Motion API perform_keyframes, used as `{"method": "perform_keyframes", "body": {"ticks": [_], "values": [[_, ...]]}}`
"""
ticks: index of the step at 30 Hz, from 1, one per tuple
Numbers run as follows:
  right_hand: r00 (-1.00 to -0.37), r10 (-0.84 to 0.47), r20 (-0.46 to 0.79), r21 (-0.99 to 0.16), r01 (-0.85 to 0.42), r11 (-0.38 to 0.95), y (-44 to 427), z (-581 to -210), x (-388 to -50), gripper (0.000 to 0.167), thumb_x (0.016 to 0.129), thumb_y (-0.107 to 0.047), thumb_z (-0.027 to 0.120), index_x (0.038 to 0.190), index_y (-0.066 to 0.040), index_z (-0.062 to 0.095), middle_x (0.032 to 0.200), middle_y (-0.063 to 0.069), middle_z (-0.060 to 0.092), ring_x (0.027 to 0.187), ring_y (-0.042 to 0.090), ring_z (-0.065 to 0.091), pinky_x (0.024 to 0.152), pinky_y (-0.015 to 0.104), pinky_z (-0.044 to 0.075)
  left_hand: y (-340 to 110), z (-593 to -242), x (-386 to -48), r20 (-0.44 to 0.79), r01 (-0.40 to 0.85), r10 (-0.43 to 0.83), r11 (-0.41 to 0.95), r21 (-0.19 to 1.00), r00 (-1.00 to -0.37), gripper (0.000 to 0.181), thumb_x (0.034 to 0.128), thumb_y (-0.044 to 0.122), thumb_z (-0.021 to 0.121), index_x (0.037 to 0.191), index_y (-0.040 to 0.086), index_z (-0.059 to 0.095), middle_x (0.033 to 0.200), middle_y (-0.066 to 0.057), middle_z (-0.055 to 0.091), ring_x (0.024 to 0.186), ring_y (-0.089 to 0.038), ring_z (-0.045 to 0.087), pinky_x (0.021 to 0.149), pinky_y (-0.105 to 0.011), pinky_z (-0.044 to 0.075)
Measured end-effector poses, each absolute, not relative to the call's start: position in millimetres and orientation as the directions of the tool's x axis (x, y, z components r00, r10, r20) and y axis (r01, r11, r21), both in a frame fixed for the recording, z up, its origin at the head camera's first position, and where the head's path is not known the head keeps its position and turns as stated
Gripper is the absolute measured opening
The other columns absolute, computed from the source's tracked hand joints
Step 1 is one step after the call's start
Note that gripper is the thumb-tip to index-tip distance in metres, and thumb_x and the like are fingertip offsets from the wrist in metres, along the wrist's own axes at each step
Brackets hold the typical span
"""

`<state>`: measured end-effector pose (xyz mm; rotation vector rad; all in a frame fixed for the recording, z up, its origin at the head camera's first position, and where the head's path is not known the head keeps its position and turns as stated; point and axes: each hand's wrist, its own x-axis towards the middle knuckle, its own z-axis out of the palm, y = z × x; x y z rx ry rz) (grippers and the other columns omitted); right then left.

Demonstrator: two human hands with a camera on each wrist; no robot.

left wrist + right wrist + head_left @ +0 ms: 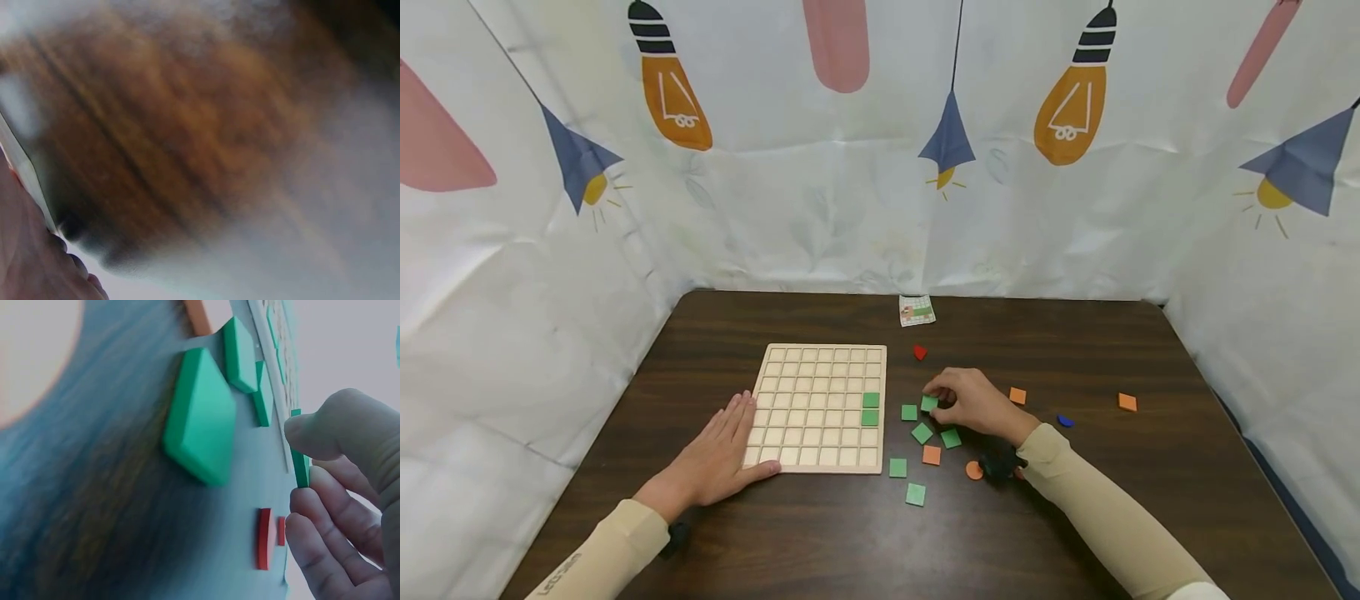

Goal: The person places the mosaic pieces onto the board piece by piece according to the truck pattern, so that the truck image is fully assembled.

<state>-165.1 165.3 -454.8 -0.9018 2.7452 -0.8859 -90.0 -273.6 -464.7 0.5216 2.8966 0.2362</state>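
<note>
A pale wooden grid board (808, 421) lies flat on the table, with two green tiles (870, 408) set one below the other in its right part. My left hand (718, 454) rests along the board's left edge, fingers straight and thumb over the lower left corner. Right of the board, my right hand (973, 406) pinches a green square tile (300, 462) between thumb and fingers. Several loose green tiles (922, 432) lie around and below that hand. In the left wrist view, only part of the left hand (37, 250) shows beside the board's edge.
Orange square tiles (932, 455) are scattered to the right, with an orange round piece (974, 471) by the right wrist. A blue piece (1065, 421) lies beyond the right forearm. Behind the hand are a red piece (920, 352) and a small printed card (917, 311) at the table's far edge.
</note>
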Motion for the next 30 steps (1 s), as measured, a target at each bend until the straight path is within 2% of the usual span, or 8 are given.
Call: {"method": "perform_keyframes", "body": {"ticks": [16,23,30], "values": [[-0.831,-0.552,0.070,-0.621,-0.470,0.628,148,-448,-172,0.029,0.092,-0.019,0.078,0.120,-0.015,0.076,0.108,-0.002,0.073,0.094,0.011,0.067,0.083,0.025,0.059,-273,-465,-90,-0.151,0.329,0.358,0.926,0.186,-0.921,0.114,0.0939,0.076,0.052,0.163,-0.007,0.014,0.173,-0.027,0.011,0.161,-0.046,0.015,0.127,-0.065,0.021],[-0.807,-0.580,0.107,-0.613,-0.513,0.601,141,-447,-174,0.032,0.092,-0.018,0.077,0.124,-0.012,0.075,0.109,0.001,0.073,0.092,0.011,0.067,0.080,0.024,0.058,-273,-465,-88,-0.157,0.327,0.356,0.927,0.183,-0.921,0.116,0.0932,0.077,0.051,0.162,-0.008,0.015,0.172,-0.028,0.013,0.160,-0.047,0.017,0.126,-0.066,0.023],[-0.811,-0.572,0.119,-0.623,-0.510,0.594,133,-444,-177,0.032,0.093,-0.018,0.077,0.124,-0.012,0.075,0.111,0.002,0.074,0.095,0.013,0.068,0.082,0.025,0.058,-273,-465,-88,-0.141,0.330,0.357,0.926,0.185,-0.923,0.114,0.0942,0.075,0.053,0.162,-0.008,0.016,0.172,-0.028,0.013,0.160,-0.047,0.017,0.126,-0.065,0.023]]}}
